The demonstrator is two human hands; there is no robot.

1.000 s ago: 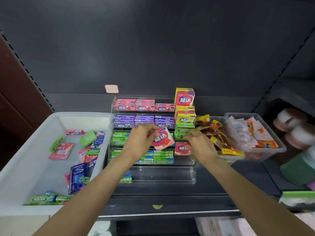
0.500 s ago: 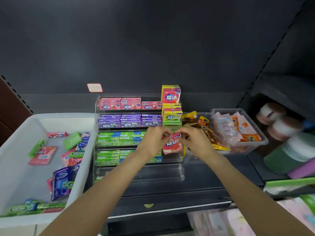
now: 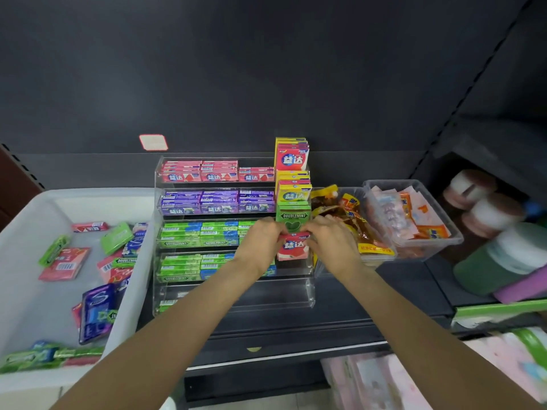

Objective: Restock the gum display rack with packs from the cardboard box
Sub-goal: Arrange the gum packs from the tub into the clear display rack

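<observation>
A clear acrylic gum rack (image 3: 307,291) stands on the dark shelf, its tiers filled with pink, purple and green packs. In its right column, below a green Doublemint pack (image 3: 293,217), stands a red-and-white gum pack (image 3: 293,247). My left hand (image 3: 262,244) pinches that pack's top left corner, and my right hand (image 3: 331,241) pinches its top right corner. The white box (image 3: 26,214) at the left holds several loose gum packs, among them a purple one (image 3: 96,313).
Two clear bins of snack sachets (image 3: 414,214) stand right of the rack. Jars and bottles (image 3: 488,208) fill the shelf at the far right. The rack's lowest tier (image 3: 236,297) looks almost bare. Pink packages lie on the floor at the lower right.
My left hand carried the red-and-white pack to the right column, my right hand joined it on the pack, and both set it upright in its slot. The view shifted left.
</observation>
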